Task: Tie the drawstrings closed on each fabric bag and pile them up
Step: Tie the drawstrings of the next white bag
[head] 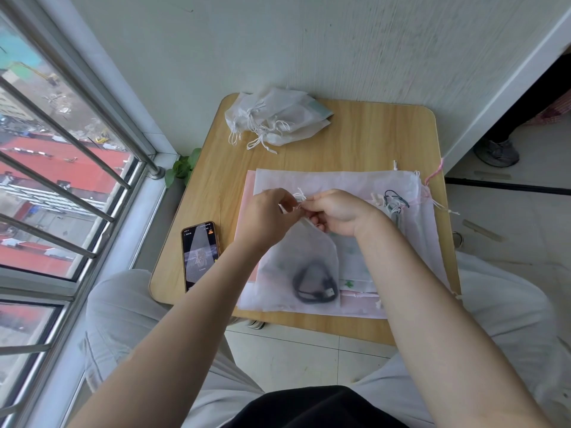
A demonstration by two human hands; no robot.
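A small wooden worktop (355, 143) with rounded corners is being viewed from above, set against a pale wall, with a barred window (61, 180) to its left and pale floor tiles below its near edge. Red roofs are being seen through the window. A green plant (182, 166) is showing just off the worktop's left edge, beside the window sill. A phone (200, 254) with a lit screen is lying on the worktop's near left part. A pile (275, 118) of white tied bags is resting at the worktop's far left corner, its cords hanging toward the middle. A spread of flat white and pink bags (355, 186) is covering the worktop's middle and right part, with loose cords gathered at the right edge.

Both bare forearms are being reached in from the near side and are converging over the worktop's middle, wrists raised above the spread. A small white bag (302, 267) with a dark coiled cable (313, 285) inside is lying on the spread below the hands, its gathered neck lifted up to them.

The white drawstrings (299, 197) at the bag's neck are being pinched by the left hand (268, 217), whose fingers are curled round them. The same drawstrings are being gripped by the right hand (336, 211), fingers curled inward and fingertips meeting those of the left hand. Short cord ends are sticking up between the two hands.
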